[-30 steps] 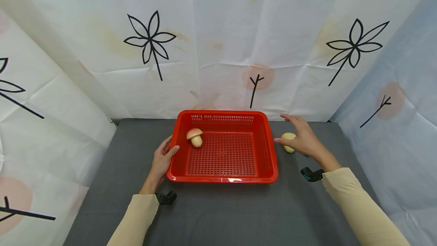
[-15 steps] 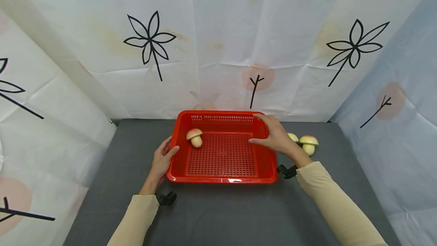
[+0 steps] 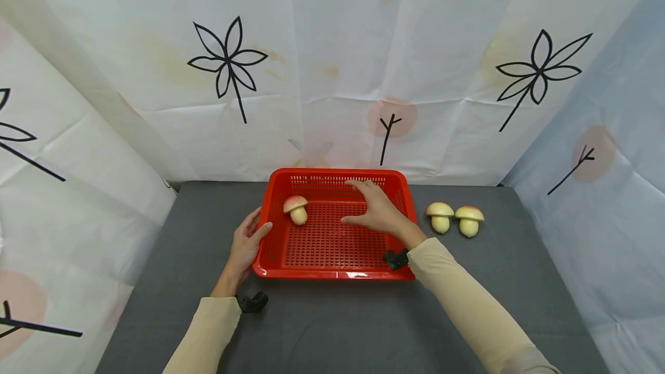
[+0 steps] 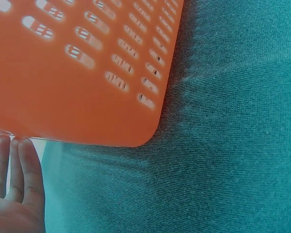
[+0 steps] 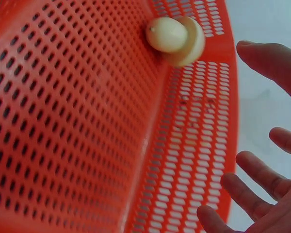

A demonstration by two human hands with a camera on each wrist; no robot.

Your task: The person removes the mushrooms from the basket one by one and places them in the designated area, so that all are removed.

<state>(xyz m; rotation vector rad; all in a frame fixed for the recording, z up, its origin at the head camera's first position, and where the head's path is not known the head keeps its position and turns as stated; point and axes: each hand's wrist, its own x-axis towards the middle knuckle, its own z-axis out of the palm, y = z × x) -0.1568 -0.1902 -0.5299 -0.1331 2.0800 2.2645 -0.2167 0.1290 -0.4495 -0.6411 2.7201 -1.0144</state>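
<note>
Now, on the grey table, the red basket is gripped at its left rim by the left hand, thumb on top, while the empty right hand, thumb and fingers spread, has moved left over it, so work seems centred there, where one mushroom sits near the left wall; two more mushrooms remain outside, rightward

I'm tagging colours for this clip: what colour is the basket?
The basket is red, seen best in the head view.

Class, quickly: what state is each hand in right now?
Left hand: holding the red plastic basket by its side rim.
Right hand: open, thumb and fingers apart, holding nothing.
</note>
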